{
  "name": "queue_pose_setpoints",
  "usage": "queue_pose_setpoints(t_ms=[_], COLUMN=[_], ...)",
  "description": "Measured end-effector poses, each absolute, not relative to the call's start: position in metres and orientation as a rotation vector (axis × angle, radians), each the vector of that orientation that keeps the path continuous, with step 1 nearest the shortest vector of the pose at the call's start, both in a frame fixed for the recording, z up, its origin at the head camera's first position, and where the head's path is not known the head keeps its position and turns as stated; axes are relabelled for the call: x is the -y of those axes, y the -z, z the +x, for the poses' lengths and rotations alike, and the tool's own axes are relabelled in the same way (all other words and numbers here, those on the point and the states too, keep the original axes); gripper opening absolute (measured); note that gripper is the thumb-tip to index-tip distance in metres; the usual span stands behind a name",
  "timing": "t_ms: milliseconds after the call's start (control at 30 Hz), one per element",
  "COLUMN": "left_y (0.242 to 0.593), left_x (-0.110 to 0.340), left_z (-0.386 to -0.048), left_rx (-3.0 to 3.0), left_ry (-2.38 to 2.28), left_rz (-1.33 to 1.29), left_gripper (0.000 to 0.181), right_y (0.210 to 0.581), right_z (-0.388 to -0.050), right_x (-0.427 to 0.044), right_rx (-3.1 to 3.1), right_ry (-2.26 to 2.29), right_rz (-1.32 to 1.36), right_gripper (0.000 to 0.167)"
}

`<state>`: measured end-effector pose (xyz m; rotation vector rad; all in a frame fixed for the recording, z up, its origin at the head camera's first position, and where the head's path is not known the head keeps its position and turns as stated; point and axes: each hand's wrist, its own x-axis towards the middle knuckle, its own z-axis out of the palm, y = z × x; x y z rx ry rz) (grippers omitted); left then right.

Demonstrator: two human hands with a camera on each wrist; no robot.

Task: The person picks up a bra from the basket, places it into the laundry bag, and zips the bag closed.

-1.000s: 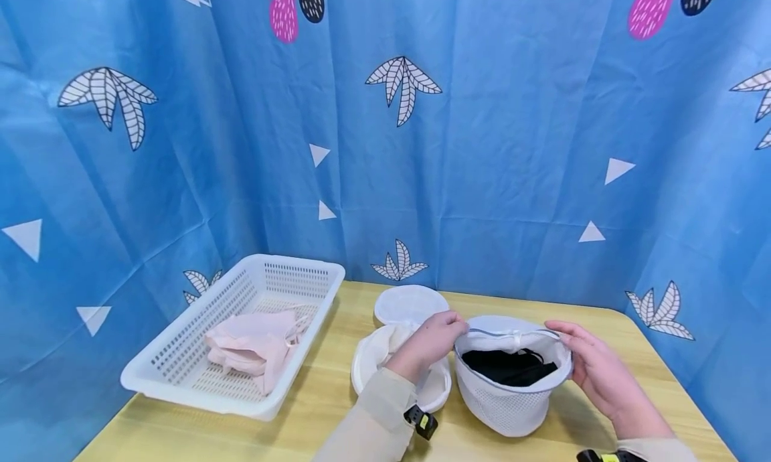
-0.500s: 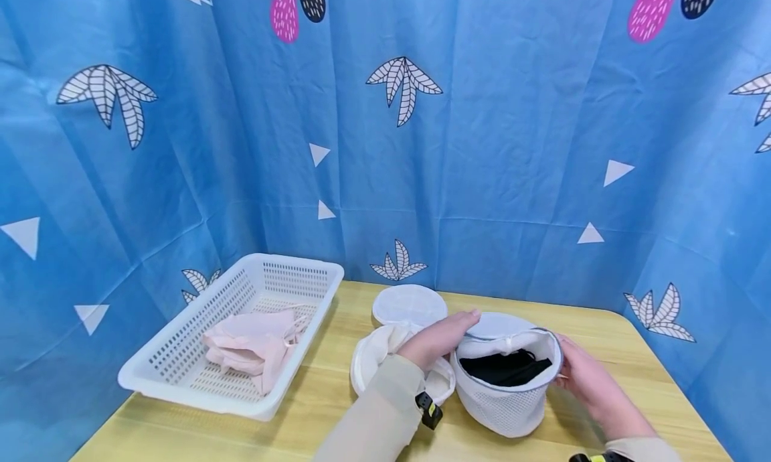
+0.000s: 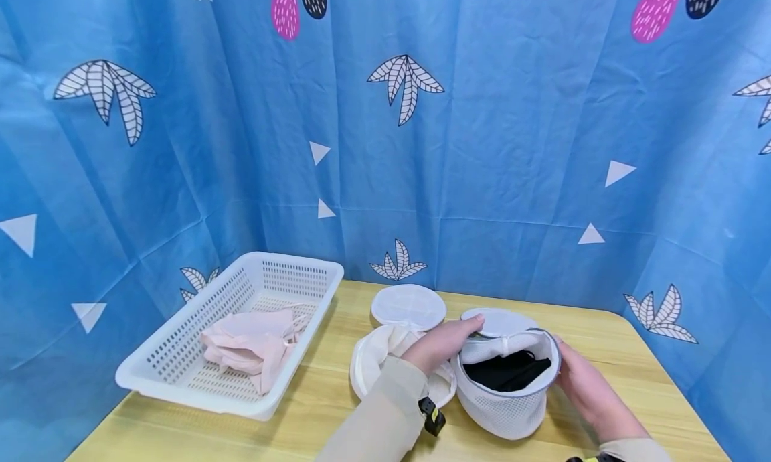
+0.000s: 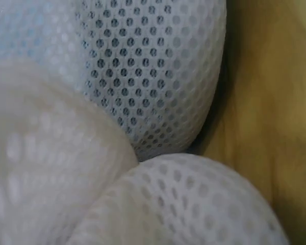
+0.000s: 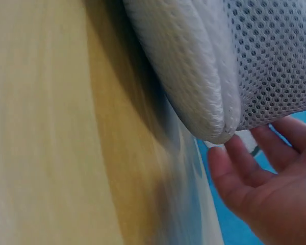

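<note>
In the head view, a white mesh laundry bag (image 3: 502, 412) stands unzipped on the table, its mouth tilted toward me. Black cloth (image 3: 508, 371) lies inside, and the round lid (image 3: 500, 322) is folded back behind the mouth. My left hand (image 3: 444, 343) is at the bag's left rim, one digit stretched toward the lid; its other fingers are partly hidden. On the bag's right side rests my right hand (image 3: 584, 381). The right wrist view shows its spread, relaxed fingers (image 5: 245, 163) at the mesh. The left wrist view shows mesh (image 4: 137, 66) but no hand.
A second mesh bag (image 3: 361, 368), with pale cloth in its mouth and its lid (image 3: 408, 306) laid back, is left of the first, partly behind my forearm. A white plastic basket (image 3: 150, 355) holding pink cloth (image 3: 249, 345) stands at the left. Blue curtains (image 3: 500, 147) surround the table.
My left hand has let go of the rim and moved slightly right toward the lid. My right hand has slid lower along the bag's side. The lid now lies further back and flatter.
</note>
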<state>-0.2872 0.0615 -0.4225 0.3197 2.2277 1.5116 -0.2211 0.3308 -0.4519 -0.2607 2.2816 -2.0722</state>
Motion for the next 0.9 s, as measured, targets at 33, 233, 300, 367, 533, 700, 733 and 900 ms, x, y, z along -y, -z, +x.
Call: queue_pose_setpoints(t_ms=[33, 233, 300, 367, 533, 700, 733, 900], left_y=[0.424, 0.432, 0.435, 0.437, 0.438, 0.435, 0.434, 0.432], left_x=[-0.062, -0.063, -0.063, -0.064, -0.069, -0.076, -0.078, -0.081], left_z=[-0.288, -0.287, -0.286, -0.286, -0.284, -0.281, -0.281, -0.282], left_rx=[-2.228, -2.23, -2.226, -2.235, -2.189, -1.997, -1.964, -1.831], left_ry=[-1.536, -1.752, -1.826, -1.889, -2.083, -2.333, -2.37, -2.482], left_rz=[0.342, 0.479, 0.522, 0.59, 0.668, 0.538, 0.502, 0.378], left_gripper=[0.067, 0.049, 0.043, 0.04, 0.033, 0.022, 0.022, 0.032], right_y=[0.451, 0.444, 0.443, 0.443, 0.441, 0.438, 0.437, 0.431], right_z=[-0.221, -0.218, -0.218, -0.218, -0.216, -0.213, -0.212, -0.211], right_x=[-0.332, -0.335, -0.335, -0.334, -0.331, -0.328, -0.327, -0.324], right_rx=[-2.26, -2.096, -2.051, -2.022, -2.047, -2.16, -2.198, -2.385], right_ry=[2.078, 2.143, 2.18, 2.208, 2.236, 2.245, 2.242, 2.176], right_rz=[-0.291, -0.512, -0.598, -0.667, -0.73, -0.773, -0.782, -0.758], right_gripper=[0.064, 0.062, 0.058, 0.056, 0.057, 0.054, 0.053, 0.052])
